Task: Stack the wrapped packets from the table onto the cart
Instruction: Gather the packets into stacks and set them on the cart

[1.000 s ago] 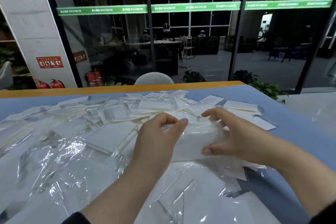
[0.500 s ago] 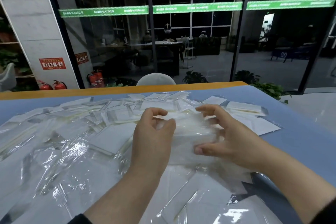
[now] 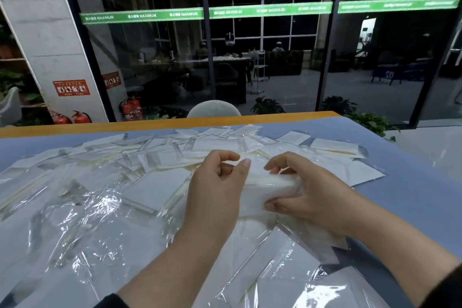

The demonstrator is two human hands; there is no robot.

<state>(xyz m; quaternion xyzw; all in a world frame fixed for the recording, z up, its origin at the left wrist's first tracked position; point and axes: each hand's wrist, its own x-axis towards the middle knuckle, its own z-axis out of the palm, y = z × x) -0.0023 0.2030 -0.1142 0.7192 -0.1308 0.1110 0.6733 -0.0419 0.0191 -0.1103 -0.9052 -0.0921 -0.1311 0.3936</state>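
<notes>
While both hands work over the middle of the table (image 3: pixel 412 182), a small stack of wrapped packets (image 3: pixel 257 190) is held between them, raised slightly above the loose packets (image 3: pixel 155 182) spread beneath. The right hand (image 3: pixel 310 190) grips the stack at its right end, thumb underneath and fingers curled over the top edge. The left hand (image 3: pixel 215 190) has its fingers curled, thumb and forefinger close together at the stack's upper left corner; whether they actually pinch the wrapping cannot be told, as the back of the hand hides the contact.

The held stack is white, wrapped in clear film, and lies roughly level, its long side running left to right. The loose packets cover most of the blue tabletop in an overlapping, disordered layer, their film catching the light in the foreground. A few packets (image 3: pixel 335 146) lie apart near the far right of the table.

An orange edge (image 3: pixel 175 120) borders the far side of the table. Beyond it stand the rounded back of a pale chair (image 3: pixel 213 109), a glass wall with a green strip (image 3: pixel 250 11), red fire extinguishers (image 3: pixel 131 109) and potted plants (image 3: pixel 267 105). No cart is in view.
</notes>
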